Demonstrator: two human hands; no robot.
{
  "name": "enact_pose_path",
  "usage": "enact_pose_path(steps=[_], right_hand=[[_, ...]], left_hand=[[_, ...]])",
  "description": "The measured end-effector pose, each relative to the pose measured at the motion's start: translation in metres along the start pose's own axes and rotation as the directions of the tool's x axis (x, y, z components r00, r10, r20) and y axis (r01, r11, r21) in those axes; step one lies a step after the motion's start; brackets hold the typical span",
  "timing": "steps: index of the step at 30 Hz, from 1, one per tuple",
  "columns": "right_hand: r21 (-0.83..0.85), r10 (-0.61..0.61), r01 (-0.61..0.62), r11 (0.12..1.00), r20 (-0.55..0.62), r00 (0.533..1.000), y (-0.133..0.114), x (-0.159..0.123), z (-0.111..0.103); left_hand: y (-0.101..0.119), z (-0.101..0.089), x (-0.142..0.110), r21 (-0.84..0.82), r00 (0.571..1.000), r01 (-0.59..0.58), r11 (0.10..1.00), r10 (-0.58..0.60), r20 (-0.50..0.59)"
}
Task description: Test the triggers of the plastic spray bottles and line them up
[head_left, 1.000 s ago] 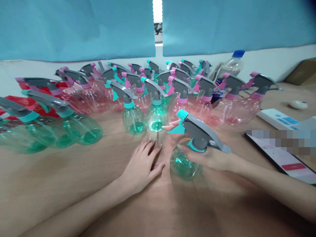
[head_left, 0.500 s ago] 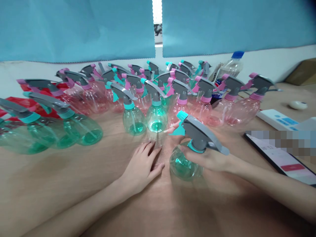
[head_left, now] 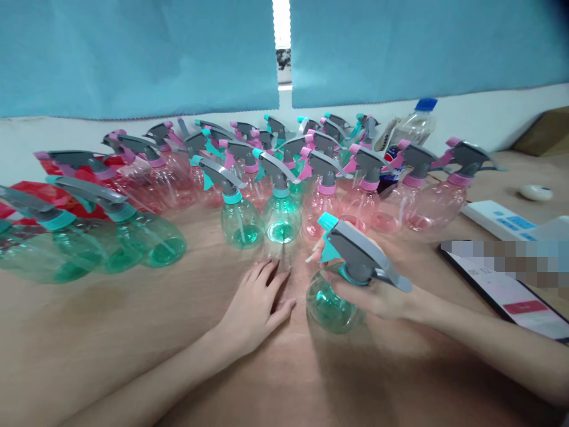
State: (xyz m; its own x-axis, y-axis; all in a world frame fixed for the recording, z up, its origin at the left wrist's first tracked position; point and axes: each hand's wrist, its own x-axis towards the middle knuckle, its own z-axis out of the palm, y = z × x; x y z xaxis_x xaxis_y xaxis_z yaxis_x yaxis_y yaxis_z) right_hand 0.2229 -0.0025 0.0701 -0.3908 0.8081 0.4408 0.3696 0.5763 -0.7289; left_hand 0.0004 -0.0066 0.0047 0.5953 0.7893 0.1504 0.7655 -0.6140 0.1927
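Gripping step: green bottle held near its neck by right hand, left hand laid loosely open beside it on table.

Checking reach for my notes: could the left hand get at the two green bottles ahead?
Probably yes: the left hand lies palm-down, and tabletop shows between it and both green bottles.

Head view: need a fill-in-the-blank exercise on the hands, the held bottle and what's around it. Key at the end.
The right hand grips a spray bottle with a body tinted ____. The left hand rests on the table, holding ____. The clear bottle at the back has a ____ cap. The phone lies to the ____ of the gripped bottle.

green; nothing; blue; right
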Motion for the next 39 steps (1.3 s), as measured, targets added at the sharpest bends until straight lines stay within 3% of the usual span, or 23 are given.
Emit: enact_pose_path(steps=[18,24,30,35,39], right_hand=[[0.189,0.021,-0.015,0.982,-0.029,0.999,0.009,-0.007,0.008],[0.185,-0.021,0.022,0.982,-0.007,1.0,0.005,-0.003,0.012],[0.268,-0.119,0.117,0.956,-0.01,0.993,-0.001,0.008,0.03],[0.315,-0.185,0.176,0.933,-0.003,0.983,-0.011,0.029,0.058],[0.276,-0.201,0.203,0.94,-0.037,0.979,-0.017,0.047,0.083]], left_hand=[[-0.002,0.002,-0.003,-0.013,1.0,-0.005,1.0,0.005,0.002],[0.001,-0.005,-0.012,-0.227,1.0,-0.012,0.974,0.007,-0.02],[0.008,-0.006,-0.019,-0.478,0.991,-0.125,0.87,0.093,-0.091],[0.008,-0.004,-0.024,-0.513,0.975,-0.069,0.856,-0.05,-0.214],[-0.005,-0.006,-0.037,-0.528,0.959,0.04,0.848,-0.181,-0.218]])
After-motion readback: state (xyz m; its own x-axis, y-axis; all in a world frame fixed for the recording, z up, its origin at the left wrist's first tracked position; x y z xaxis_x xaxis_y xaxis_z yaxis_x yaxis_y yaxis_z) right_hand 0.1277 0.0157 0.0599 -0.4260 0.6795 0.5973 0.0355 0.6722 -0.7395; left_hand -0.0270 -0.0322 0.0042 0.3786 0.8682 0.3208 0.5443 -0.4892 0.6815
